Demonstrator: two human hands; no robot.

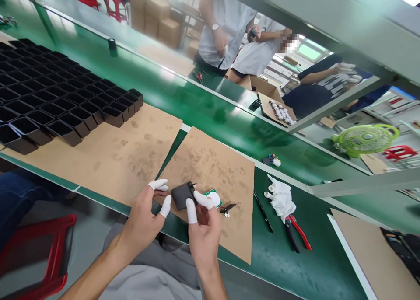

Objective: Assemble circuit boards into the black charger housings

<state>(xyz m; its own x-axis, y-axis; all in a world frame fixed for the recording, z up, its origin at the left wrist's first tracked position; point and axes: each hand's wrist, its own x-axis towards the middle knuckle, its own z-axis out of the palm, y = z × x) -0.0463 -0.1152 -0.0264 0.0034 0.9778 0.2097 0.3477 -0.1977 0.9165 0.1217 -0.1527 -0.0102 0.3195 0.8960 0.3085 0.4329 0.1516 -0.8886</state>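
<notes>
A small black plastic case (180, 197) is held over the brown cardboard sheet (226, 164). My right hand (205, 230) grips its right side between thumb and fingers, which wear white finger cots. Just left of the case is my left hand (144, 214), its thumb and fingers apart and nothing between them. It also wears white finger cots. Partly behind my right hand lies a green circuit board (216, 197) with a white part on it. Dark wires with small white connectors (227, 210) lie beside the board.
Rows of black open-topped cases (62, 90) cover the bench's left end. Right of the cardboard are a black pen (263, 212), red-and-black pliers (298, 233) and a crumpled white glove (280, 197). A metal frame (348, 182) crosses the right side. Co-workers stand across the bench.
</notes>
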